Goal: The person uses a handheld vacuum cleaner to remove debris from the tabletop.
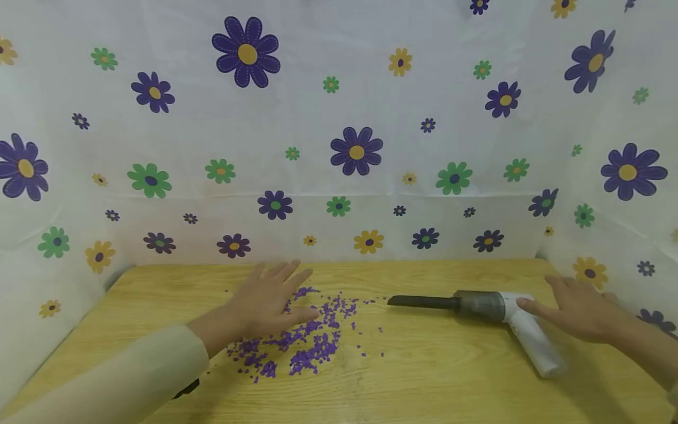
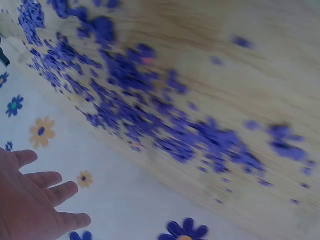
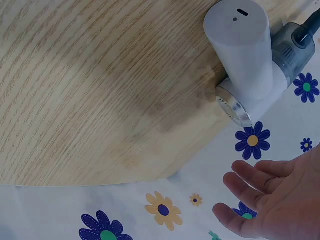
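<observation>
Scraps (image 1: 312, 352) of purple lie scattered over the left-centre of the table (image 1: 418, 383), with a strip of wood between them and the far edge and more wood running toward the viewer. The left hand (image 1: 265, 305), reaching in from a pale sleeve (image 1: 143, 374), is above the scraps with its fingers spread wide and nothing visible in its grasp; whether it touches any of them cannot be told. To the right, a handheld vacuum (image 1: 479, 307) lies on its side, its black nozzle (image 1: 424, 302) aimed left at a few strays, its white handle (image 1: 537, 347) angled toward the near side. A broad stretch of table separates that handle from the main scatter. The right hand (image 1: 588, 309) is loosely open just beside the vacuum's rear, apart from it in the right wrist view, near the table's rounded corner. Flowered cloth (image 1: 318, 106) rises behind the far edge and at both sides, bounding the space.
</observation>
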A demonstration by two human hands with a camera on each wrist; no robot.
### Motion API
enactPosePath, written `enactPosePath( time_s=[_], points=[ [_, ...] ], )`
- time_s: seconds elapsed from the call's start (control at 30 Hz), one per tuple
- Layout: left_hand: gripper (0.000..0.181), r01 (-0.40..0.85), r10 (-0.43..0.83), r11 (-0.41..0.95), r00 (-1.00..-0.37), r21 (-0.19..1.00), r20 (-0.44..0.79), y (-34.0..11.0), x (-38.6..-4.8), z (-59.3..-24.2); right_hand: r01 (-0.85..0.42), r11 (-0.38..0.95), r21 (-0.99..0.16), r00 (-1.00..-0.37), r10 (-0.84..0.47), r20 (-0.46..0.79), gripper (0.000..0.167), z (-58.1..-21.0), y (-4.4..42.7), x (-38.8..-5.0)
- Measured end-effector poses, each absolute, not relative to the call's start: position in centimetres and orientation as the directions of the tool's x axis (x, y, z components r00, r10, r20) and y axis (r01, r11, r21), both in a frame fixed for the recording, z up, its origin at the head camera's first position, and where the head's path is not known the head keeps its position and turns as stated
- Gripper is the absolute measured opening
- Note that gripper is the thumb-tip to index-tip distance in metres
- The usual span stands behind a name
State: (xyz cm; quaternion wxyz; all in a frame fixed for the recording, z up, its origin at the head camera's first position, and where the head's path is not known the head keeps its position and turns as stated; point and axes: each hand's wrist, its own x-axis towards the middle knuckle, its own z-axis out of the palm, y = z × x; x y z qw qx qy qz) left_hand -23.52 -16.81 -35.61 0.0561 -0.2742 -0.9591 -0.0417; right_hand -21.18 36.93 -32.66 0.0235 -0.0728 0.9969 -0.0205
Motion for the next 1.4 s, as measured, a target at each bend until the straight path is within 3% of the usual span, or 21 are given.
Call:
enactPosePath(
  time_s=[0.27,0.4,0.83,1.0,1.4],
  points=[
    [0.09,0.56,0.556,0.828,-0.827,0.03,0.081,-13.3,-24.2,-35.2,-0.172,0.979,-0.108,-0.982,-0.18,-0.065,0.092,-32.8,37.3,-21.4],
    [0.09,0.565,0.562,0.825,-0.825,0.034,0.067,-12.1,-24.2,-34.9,-0.152,0.977,-0.149,-0.977,-0.171,-0.126,0.095,-32.5,37.3,-21.3],
    [0.088,0.571,0.569,0.819,-0.821,0.049,0.05,-9.2,-24.9,-34.5,-0.098,0.986,-0.136,-0.969,-0.126,-0.212,0.093,-32.5,37.4,-20.7],
    [0.089,0.573,0.573,0.816,-0.819,0.081,0.02,-7.9,-25.3,-34.8,-0.047,0.978,-0.204,-0.959,-0.101,-0.263,0.093,-33.1,37.3,-20.4],
    [0.085,0.613,0.624,0.777,-0.779,0.141,-0.053,-4.1,-25.6,-36.0,-0.01,0.961,-0.275,-0.95,-0.095,-0.298,0.079,-34.2,36.8,-20.2]
  ],
)
